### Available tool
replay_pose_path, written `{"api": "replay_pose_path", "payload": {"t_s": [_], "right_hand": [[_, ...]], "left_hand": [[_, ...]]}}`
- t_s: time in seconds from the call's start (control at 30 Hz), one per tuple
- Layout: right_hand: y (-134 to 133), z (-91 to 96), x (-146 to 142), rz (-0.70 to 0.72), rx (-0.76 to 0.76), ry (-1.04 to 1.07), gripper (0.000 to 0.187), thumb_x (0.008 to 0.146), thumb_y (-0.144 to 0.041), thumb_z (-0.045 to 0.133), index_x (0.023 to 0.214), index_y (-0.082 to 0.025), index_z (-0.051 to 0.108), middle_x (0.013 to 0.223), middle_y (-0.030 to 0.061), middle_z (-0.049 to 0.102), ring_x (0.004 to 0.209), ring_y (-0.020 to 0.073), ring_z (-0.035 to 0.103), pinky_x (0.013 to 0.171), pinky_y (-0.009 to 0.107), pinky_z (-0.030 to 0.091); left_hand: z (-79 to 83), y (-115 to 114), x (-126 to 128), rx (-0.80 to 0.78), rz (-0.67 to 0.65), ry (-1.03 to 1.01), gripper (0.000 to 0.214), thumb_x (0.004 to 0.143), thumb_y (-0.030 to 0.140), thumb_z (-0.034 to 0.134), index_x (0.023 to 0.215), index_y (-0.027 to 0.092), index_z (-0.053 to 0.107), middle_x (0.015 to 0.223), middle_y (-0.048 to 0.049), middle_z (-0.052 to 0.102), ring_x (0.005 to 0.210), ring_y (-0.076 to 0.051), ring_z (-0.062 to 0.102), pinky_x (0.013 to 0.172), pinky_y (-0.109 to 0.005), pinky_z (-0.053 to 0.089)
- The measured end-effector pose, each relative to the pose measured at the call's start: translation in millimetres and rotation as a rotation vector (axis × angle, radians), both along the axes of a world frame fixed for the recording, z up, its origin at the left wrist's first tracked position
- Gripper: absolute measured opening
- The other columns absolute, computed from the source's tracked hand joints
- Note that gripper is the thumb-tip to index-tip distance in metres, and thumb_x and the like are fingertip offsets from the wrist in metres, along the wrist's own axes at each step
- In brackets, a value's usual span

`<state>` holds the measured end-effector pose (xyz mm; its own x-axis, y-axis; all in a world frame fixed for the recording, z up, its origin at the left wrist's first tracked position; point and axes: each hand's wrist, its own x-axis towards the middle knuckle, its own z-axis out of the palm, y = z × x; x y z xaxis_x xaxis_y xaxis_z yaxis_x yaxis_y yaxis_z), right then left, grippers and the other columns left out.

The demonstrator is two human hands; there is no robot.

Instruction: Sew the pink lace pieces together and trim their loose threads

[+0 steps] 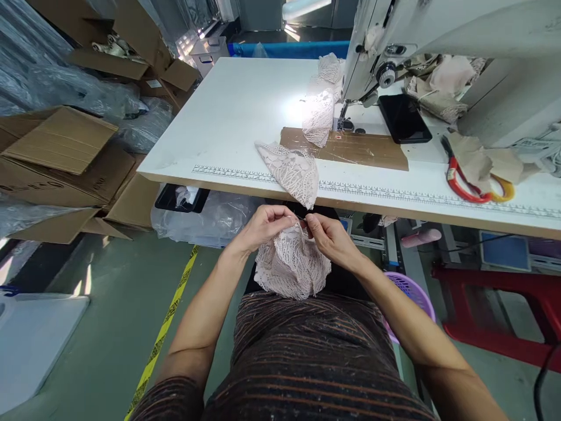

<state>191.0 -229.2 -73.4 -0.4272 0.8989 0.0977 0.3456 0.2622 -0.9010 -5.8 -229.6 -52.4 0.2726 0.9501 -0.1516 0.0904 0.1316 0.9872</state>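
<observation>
My left hand (275, 225) and my right hand (328, 235) come close together just below the table's front edge. Both have their fingers pinched on the upper edge of a pale pink piece of lace fabric (291, 266), which hangs down over my lap. A small dark thing shows between the fingertips, too small to name. Just above my hands, another lace piece (294, 172) drapes over the table edge. More lace (319, 111) lies beside the needle of the sewing machine (385, 70).
On the white table (245, 111) are a brown cardboard strip (363, 151), a black phone (404, 118), red and yellow-handled scissors (471, 181) and fabric scraps (447, 82). Open cardboard boxes (65, 140) stand left. A purple basket (414, 295) and a red stool (495, 278) are at right.
</observation>
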Motion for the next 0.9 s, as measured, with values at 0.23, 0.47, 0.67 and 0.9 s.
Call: {"api": "replay_pose_path", "payload": {"t_s": [0.23, 0.47, 0.67, 0.9], "right_hand": [[6.7, 9.2, 0.3, 0.134, 0.082, -0.045, 0.056, 0.102, -0.06, 0.033, 0.076, -0.018, 0.061, 0.064, 0.0001, 0.055, 0.058, 0.0124, 0.046, 0.059, 0.027, 0.032], [-2.0, -4.4, -3.9, -0.046, 0.038, -0.007, 0.044, 0.1, -0.054, 0.043, 0.078, -0.019, 0.059, 0.063, -0.0023, 0.051, 0.058, 0.0113, 0.043, 0.06, 0.026, 0.033], [-14.6, -11.5, -9.2, -0.025, -0.174, 0.279, 0.041, 0.083, -0.059, 0.068, 0.08, -0.019, 0.059, 0.068, -0.0031, 0.053, 0.059, 0.0103, 0.043, 0.057, 0.024, 0.038], [-21.7, 1.8, 27.1, -0.11, -0.174, 0.277, 0.031, 0.083, -0.049, 0.071, 0.082, -0.019, 0.07, 0.066, -0.0023, 0.055, 0.058, 0.0105, 0.043, 0.055, 0.025, 0.036]], "left_hand": [[3.6, -0.9, -6.3, -0.025, -0.118, 0.026, 0.02, 0.076, 0.032, 0.069, 0.067, 0.014, 0.065, 0.056, 0.004, 0.048, 0.051, -0.006, 0.035, 0.05, -0.023, 0.021], [-1.2, -0.5, -5.5, -0.006, -0.105, 0.003, 0.02, 0.076, 0.033, 0.07, 0.068, 0.014, 0.067, 0.06, 0.0021, 0.054, 0.054, -0.007, 0.039, 0.051, -0.022, 0.026], [-17.1, 0.4, -2.3, -0.09, 0.01, -0.174, 0.029, 0.079, 0.044, 0.07, 0.082, 0.015, 0.07, 0.071, -0.0013, 0.063, 0.06, -0.01, 0.052, 0.056, -0.022, 0.038], [-45.3, -0.2, -26.9, -0.06, 0.121, -0.145, 0.052, 0.089, 0.06, 0.053, 0.106, 0.014, 0.07, 0.089, -0.0068, 0.065, 0.071, -0.014, 0.056, 0.06, -0.026, 0.042]]}}
